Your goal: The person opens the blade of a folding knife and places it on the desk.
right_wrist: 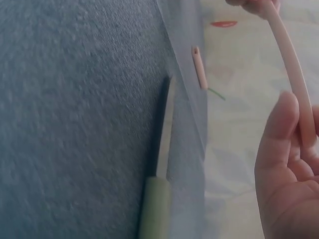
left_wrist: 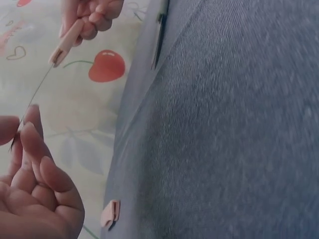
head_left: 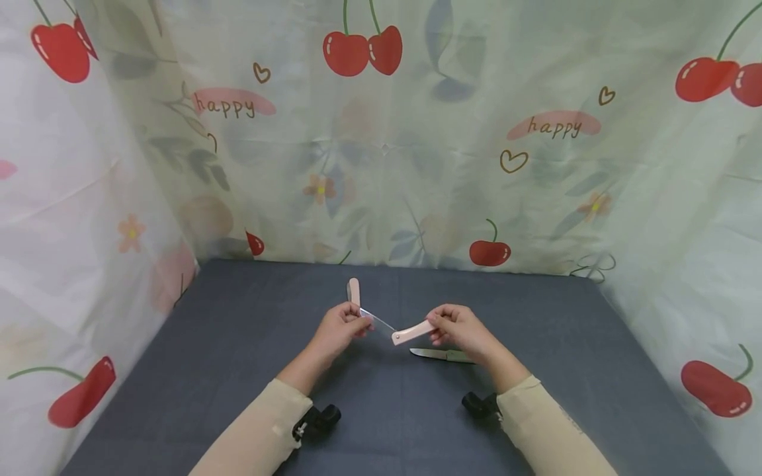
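On the dark grey table (head_left: 238, 370), walled in on three sides by a cherry-print curtain (head_left: 417, 132), two hands meet near the middle. The right hand (head_left: 461, 327) has its fingers curled round the pink handle (head_left: 413, 332) of a folding knife, held just above the cloth. The left hand (head_left: 342, 325) pinches the far end of the thin blade (head_left: 378, 320) between thumb and fingertips (left_wrist: 31, 130), the other fingers loosely bent, so the knife hangs spread between the two hands. Just behind the left hand a second pink folding knife (head_left: 354, 291) lies closed on the table. Under the right hand, near its wrist, lies a knife with a green handle (head_left: 442, 355), its blade bare and pointing left.

The plain risk is the bare blade in the left fingertips: if the right hand tugs or twists the handle, the edge could slide through the pinch and cut. A loose pinch could also let the blade snap shut toward the right fingers. Lowering the right hand carelessly might catch the open knife beneath it.
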